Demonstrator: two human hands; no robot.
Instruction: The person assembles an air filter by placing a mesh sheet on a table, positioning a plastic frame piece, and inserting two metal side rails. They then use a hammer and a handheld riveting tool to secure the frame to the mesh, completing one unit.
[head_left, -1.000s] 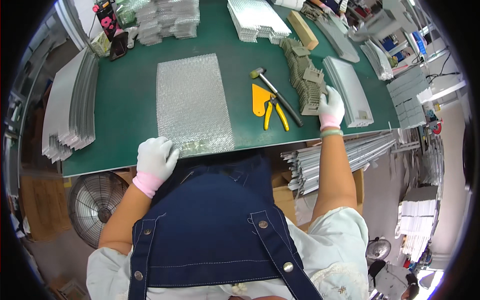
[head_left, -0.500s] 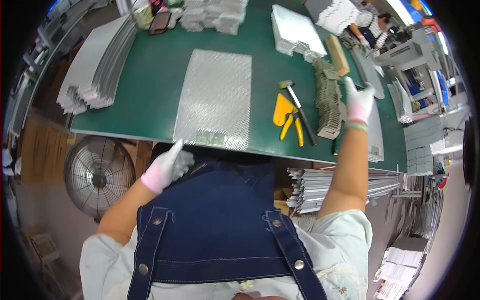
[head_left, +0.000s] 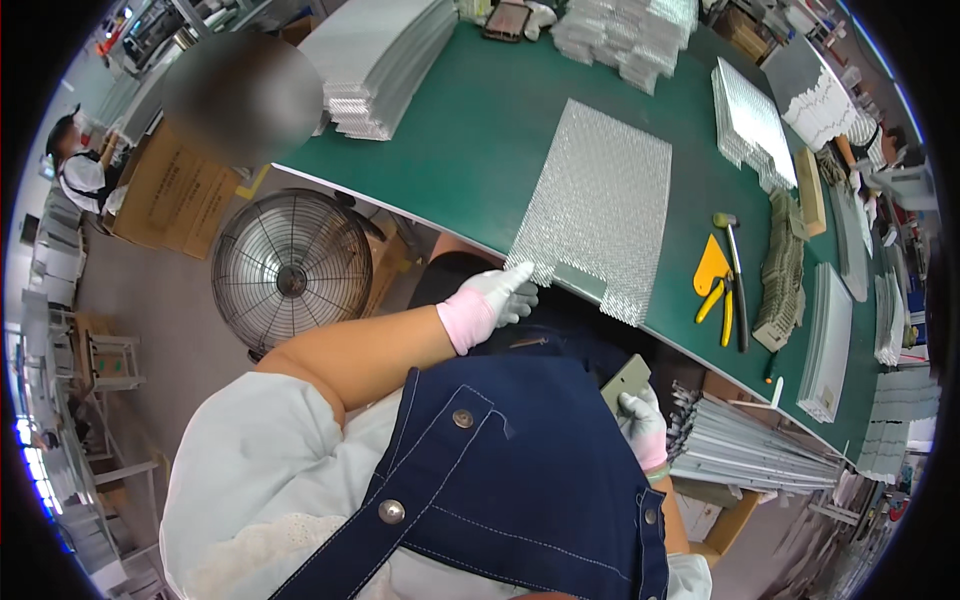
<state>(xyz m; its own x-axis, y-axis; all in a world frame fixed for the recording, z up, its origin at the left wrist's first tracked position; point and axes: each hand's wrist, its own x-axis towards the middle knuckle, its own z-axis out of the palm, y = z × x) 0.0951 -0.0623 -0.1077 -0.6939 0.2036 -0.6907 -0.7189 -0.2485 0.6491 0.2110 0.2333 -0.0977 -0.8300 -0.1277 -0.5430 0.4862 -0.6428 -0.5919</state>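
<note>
A silvery sheet with a dimpled surface point(head_left: 600, 200) lies on the green worktable point(head_left: 440, 170), its notched near edge reaching past the table's front. My left hand point(head_left: 488, 308), in a white glove with a pink cuff, has its thumb on the sheet's near left corner and its fingers curled below the edge. In front of my apron, my right hand point(head_left: 646, 425), gloved alike, is closed on a small flat grey-green plate point(head_left: 626, 382). A row of similar grey-green pieces point(head_left: 784, 270) stands on the table to the right.
A hammer point(head_left: 736, 280), yellow-handled pliers point(head_left: 714, 300) and a yellow scraper point(head_left: 710, 262) lie right of the sheet. Stacked panels point(head_left: 375, 60) stand far left, others point(head_left: 750, 115) far right. A floor fan point(head_left: 292, 275) is at left. Metal strips point(head_left: 750, 445) jut out below the table.
My right hand has come from the row of grey-green pieces to my apron, now with a plate in it. My left hand stays at the sheet's corner. The view has turned left.
</note>
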